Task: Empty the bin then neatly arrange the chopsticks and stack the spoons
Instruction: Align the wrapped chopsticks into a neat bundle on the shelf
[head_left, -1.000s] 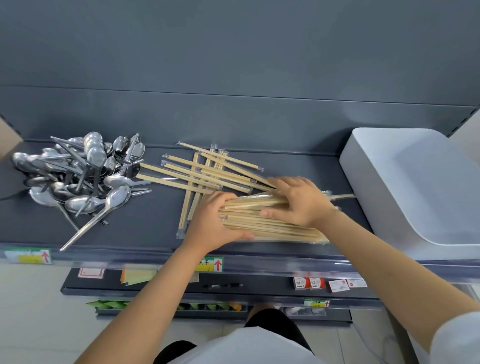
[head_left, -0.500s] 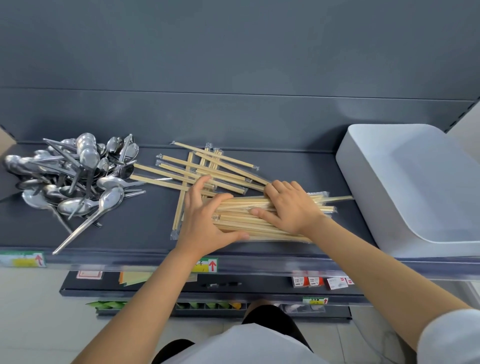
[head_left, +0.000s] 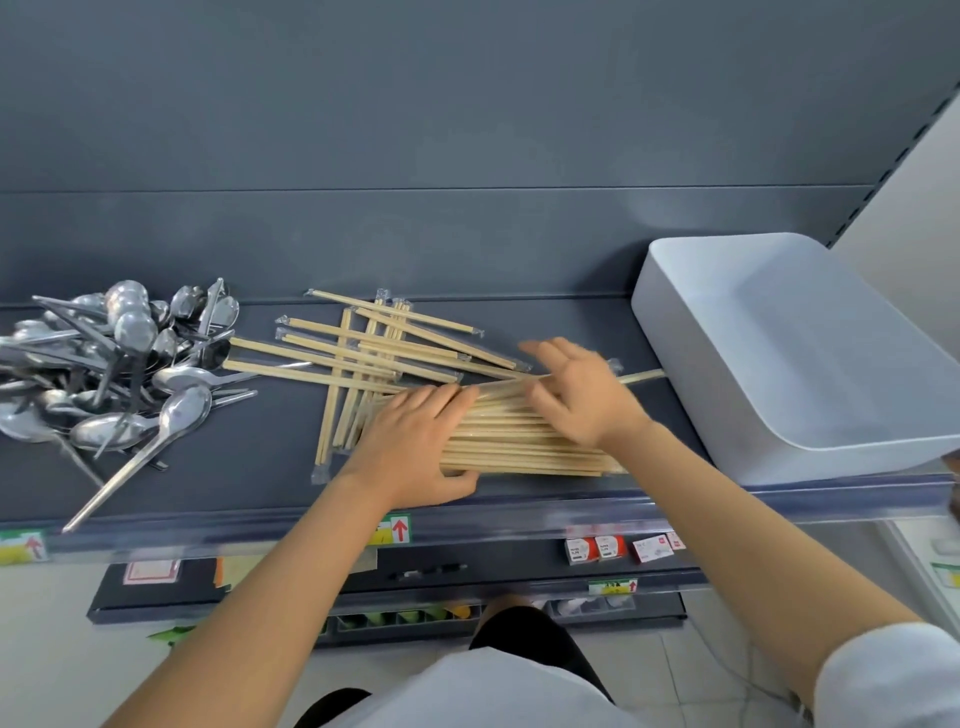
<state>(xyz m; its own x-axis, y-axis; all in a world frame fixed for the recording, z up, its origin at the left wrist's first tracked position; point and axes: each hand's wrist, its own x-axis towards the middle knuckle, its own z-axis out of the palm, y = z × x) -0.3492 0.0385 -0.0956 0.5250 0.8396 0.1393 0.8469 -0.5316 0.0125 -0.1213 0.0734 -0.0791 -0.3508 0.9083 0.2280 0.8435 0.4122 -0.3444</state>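
Observation:
A flat row of wrapped wooden chopsticks (head_left: 524, 441) lies side by side near the front of the dark shelf. My left hand (head_left: 415, 447) lies flat on its left end, thumb at the front edge. My right hand (head_left: 576, 395) hovers or rests over the back right of the row, fingers spread and blurred. Behind, loose chopsticks (head_left: 374, 348) lie crossed in a jumble. A heap of metal spoons (head_left: 114, 374) sits at the left. The white bin (head_left: 810, 364) stands at the right, nothing visible inside.
The dark shelf (head_left: 234, 467) has a clear front lip with price tags (head_left: 395, 530). A grey back panel rises behind. A lower shelf with small red and white boxes (head_left: 613, 548) sits below. One spoon handle reaches the front edge at the left.
My right hand has lifted its fingers and shifted toward the back of the row. My left hand has flattened onto the row's left end. The view has tilted slightly.

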